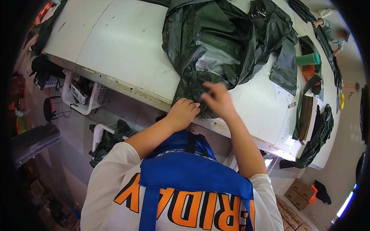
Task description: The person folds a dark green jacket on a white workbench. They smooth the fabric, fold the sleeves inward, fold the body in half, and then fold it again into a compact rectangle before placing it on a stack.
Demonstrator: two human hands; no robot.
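Observation:
A dark green, shiny waterproof garment (227, 19), which looks like a rain jacket, lies crumpled on the pale table, its whitish mesh lining (217, 57) and a small white label showing. One part of it reaches the table's near edge in front of me. My left hand (184, 114) is closed on this part at the edge, fingers bent over the fabric; the fold under them is hidden. Just to the right, my right hand (219, 101) is slightly blurred above the same part, its fingers apart and nothing seen between them.
Under the table's near side stand white plastic baskets (68, 94) with dark items. A green roll (308, 59), an orange box (308, 72) and more dark green fabric (322, 134) lie at the right. Another person (334, 32) works at the far right; a co-worker's hand (33, 40) shows at far left.

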